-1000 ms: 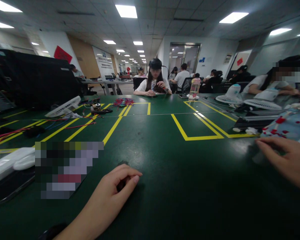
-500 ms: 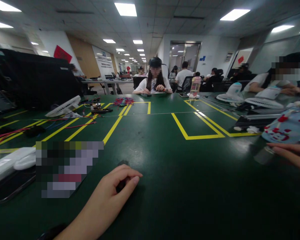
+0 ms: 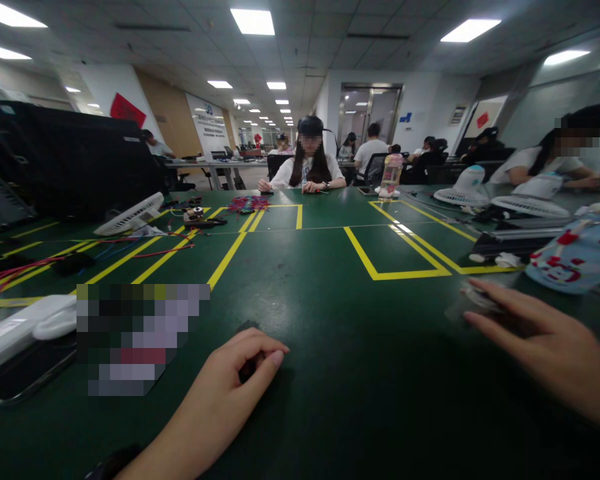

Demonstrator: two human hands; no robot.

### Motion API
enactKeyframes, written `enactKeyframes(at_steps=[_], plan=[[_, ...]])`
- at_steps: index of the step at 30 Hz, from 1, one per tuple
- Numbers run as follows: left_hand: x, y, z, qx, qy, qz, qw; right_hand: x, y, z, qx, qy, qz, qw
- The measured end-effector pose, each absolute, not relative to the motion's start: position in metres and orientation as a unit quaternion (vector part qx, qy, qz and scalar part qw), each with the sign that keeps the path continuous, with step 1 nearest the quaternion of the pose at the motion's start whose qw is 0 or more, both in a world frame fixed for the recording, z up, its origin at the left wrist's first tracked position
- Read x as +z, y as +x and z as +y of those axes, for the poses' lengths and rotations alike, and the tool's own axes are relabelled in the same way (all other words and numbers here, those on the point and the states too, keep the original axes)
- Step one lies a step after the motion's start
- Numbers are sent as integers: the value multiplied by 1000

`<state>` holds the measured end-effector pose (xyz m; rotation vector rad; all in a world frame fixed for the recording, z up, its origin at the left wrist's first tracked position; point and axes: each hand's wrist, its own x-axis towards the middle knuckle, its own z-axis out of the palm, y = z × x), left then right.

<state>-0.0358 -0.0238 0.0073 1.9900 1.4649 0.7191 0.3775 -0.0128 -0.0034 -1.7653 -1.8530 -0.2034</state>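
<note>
My left hand [image 3: 243, 373] rests on the green table [image 3: 360, 373], fingers curled under and thumb tip against the index finger. Whatever is inside that curl, if anything, is hidden; only a dark gap shows. To the right, my right hand [image 3: 535, 333] reaches in above the tabletop. Between its thumb and fingers is a small see-through cylindrical container [image 3: 473, 303], blurred by motion, its exact kind unclear. A light blue bag-like item with red prints [image 3: 573, 257] stands just beyond the right hand.
At left lie a phone [image 3: 27, 370], a white device [image 3: 30, 327] and a blurred-out patch. Farther back are loose wires [image 3: 247, 204], a white fan [image 3: 133, 213] and yellow tape lines [image 3: 410, 274]. A pink-topped bottle [image 3: 391, 175] stands near a person [image 3: 307, 160] seated opposite.
My right hand has moved left and inward from the right edge, carrying the small see-through container. My left hand stays put. The person opposite has spread their hands apart.
</note>
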Motion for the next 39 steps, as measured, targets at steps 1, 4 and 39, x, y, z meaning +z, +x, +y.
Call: enactKeyframes(at_steps=[1, 4, 39], plan=[[7, -36, -24, 265, 743, 547, 281, 1, 348, -15, -34, -615, -737, 278], [6, -38, -27, 262, 750, 543, 274, 11, 268, -20, 97, -482, -821, 290], [15, -16, -14, 253, 755, 539, 275, 2, 275, -4, 212, -547, -727, 358]])
